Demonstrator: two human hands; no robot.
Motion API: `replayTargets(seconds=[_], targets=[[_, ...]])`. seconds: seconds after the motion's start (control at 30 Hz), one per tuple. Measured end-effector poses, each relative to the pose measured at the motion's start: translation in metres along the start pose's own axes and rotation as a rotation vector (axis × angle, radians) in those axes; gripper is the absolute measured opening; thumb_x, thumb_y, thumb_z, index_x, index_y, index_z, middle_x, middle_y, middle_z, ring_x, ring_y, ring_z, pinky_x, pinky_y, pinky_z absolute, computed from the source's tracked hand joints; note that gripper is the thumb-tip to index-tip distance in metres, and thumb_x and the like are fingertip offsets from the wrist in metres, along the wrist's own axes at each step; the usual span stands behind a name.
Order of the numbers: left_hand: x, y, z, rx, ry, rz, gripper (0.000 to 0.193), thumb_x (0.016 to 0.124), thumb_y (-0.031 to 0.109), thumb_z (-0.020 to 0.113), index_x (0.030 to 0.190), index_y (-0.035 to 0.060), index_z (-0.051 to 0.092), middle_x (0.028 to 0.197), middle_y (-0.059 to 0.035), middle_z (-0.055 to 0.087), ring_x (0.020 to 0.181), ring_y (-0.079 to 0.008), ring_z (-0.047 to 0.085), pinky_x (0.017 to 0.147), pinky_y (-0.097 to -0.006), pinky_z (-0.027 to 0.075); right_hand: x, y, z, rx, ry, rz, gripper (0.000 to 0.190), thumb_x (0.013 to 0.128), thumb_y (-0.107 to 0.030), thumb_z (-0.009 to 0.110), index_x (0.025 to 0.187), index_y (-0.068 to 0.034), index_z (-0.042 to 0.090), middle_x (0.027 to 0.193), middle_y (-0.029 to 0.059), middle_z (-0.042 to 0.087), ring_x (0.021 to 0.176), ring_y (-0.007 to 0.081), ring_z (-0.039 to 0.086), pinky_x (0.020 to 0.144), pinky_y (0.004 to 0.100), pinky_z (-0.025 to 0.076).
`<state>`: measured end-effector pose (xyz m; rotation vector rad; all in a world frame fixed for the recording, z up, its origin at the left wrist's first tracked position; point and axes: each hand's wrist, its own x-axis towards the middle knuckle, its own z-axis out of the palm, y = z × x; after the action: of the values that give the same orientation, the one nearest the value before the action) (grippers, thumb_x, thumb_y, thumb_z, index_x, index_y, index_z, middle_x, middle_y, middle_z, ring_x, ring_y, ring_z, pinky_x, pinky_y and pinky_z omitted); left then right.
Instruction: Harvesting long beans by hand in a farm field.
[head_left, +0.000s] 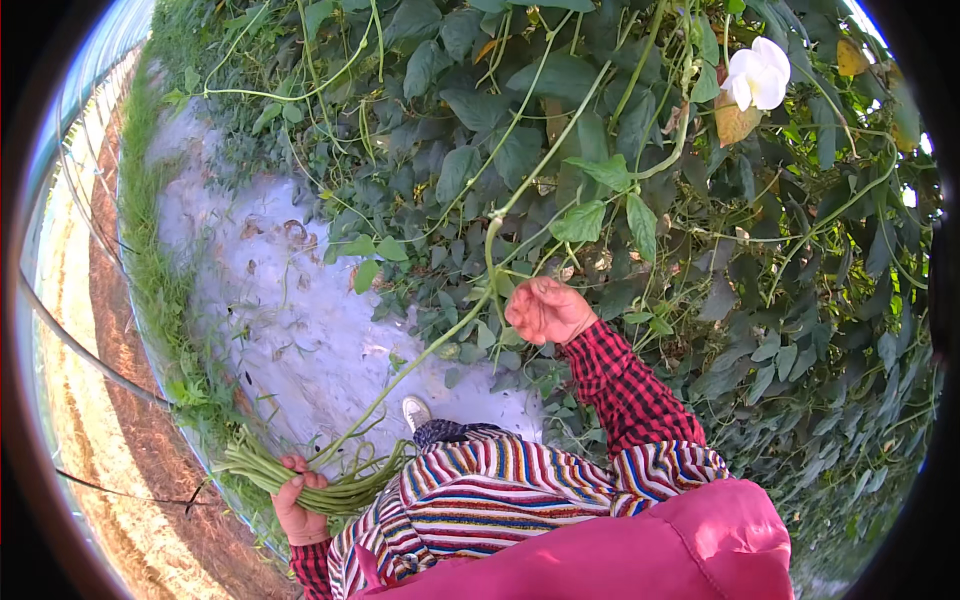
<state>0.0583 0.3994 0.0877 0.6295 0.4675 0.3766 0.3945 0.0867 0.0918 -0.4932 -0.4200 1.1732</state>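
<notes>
My left hand, at the lower left, is closed round a bundle of long green bean pods; their far ends droop against my striped garment. A long green vine stem slants from the bundle up to a knotted joint beside my right hand. My right hand is at the middle of the view with curled fingers, close to this joint and small leaves. Whether a stem or pod is pinched between its fingertips cannot be made out. A white flower hangs at the upper right.
Dense climbing bean foliage fills the top and right. Whitish ground sheeting with dry leaves runs at the left, edged by grass. Curved hoops and a clear cover stand at the far left. One shoe rests on the sheeting.
</notes>
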Motion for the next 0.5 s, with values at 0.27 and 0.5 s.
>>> replayTargets(seconds=[0.27, 0.5], targets=[[-0.039, 0.021, -0.076, -0.083, 0.164, 0.242, 0.027, 0.075, -0.001, 0.051, 0.1, 0.0061, 0.044, 0.091, -0.0064, 0.044, 0.06, -0.0114, 0.044, 0.057, -0.027, 0.038, -0.028, -0.025, -0.128, -0.387, 1.388, -0.497, 0.033, 0.085, -0.013, 0.051, 0.117, -0.007, 0.044, 0.072, 0.0018, 0.048, 0.053, 0.0138, 0.046, 0.042, 0.0257, 0.037], [-0.04, 0.02, -0.093, -0.058, 0.155, 0.203, 0.029, 0.075, 0.0, 0.052, 0.103, 0.0063, 0.044, 0.093, -0.0059, 0.045, 0.061, -0.0108, 0.044, 0.058, -0.0262, 0.038, -0.031, -0.051, -0.229, -0.626, 1.363, -0.274, 0.025, 0.084, -0.014, 0.055, 0.108, -0.009, 0.051, 0.074, 0.0023, 0.049, 0.051, 0.0123, 0.043, 0.041, 0.0268, 0.034]])
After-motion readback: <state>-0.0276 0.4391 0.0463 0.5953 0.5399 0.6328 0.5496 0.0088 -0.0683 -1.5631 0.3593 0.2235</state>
